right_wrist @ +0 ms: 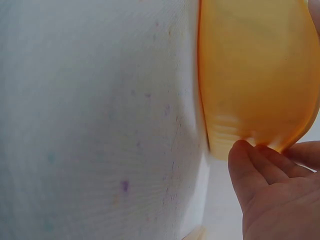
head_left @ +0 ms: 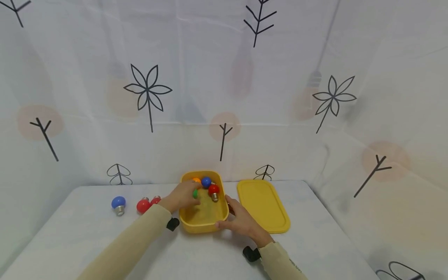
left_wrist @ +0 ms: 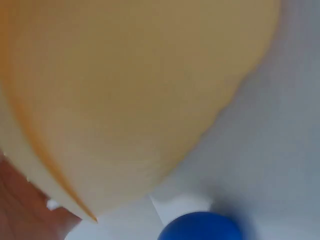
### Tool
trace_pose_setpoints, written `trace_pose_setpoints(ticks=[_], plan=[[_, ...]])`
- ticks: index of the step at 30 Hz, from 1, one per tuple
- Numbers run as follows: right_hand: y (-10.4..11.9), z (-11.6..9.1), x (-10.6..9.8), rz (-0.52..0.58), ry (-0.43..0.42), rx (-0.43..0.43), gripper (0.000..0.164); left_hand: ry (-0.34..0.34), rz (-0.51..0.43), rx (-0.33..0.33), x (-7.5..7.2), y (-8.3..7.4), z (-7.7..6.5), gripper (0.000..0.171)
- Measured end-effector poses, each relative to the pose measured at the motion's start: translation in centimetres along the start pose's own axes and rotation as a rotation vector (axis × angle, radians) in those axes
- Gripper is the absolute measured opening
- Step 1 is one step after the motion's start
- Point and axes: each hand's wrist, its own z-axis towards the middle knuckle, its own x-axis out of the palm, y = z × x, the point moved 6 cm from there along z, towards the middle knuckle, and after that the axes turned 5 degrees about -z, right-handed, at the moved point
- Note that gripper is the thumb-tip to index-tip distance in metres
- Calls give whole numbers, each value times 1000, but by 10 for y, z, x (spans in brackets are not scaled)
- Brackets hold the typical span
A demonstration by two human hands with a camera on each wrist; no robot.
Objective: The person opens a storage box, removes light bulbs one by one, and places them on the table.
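A yellow plastic box [head_left: 204, 228] stands on the white table, and its wall also fills much of the left wrist view. My left hand [head_left: 182, 195] reaches over the left rim into it, a small green toy bulb [head_left: 195, 193] between thumb and fingers. Inside, near the far end, lie a blue bulb [head_left: 206, 181], a red bulb [head_left: 214, 189] with a silver base, and an orange bulb [head_left: 196, 180] partly behind my fingers. At the near right corner my right hand [head_left: 241, 221] holds the box, its fingers [right_wrist: 245, 165] against the outer wall.
A flat yellow lid [head_left: 263, 206] lies right of the box. On the left, a blue bulb [head_left: 118, 203] and two red bulbs, one [head_left: 143, 206] nearer and one [head_left: 156, 200] close to my left forearm, rest on the table. A patterned white cloth [head_left: 196, 97] hangs behind.
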Motion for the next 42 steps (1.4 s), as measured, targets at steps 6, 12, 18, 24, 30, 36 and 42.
trace_pose_setpoints(ticks=[6,12,18,24,30,36,42], plan=[[-1,1,1,-4,5,-3,103,20,-134,10,3,-4,0,56],[-2,2,1,-6,2,4,104,40,-83,-38,4,2,2,56],[-1,2,0,-5,2,5,103,99,-24,-10,10,0,2,49],[-1,2,0,-5,0,22,104,133,27,43,13,-4,2,45],[-2,2,1,3,9,24,104,166,71,60,14,-6,-5,49],[-1,1,1,1,9,16,103,171,155,57,13,-4,-7,49],[-1,2,1,-6,7,7,103,160,91,89,11,-11,-7,45]])
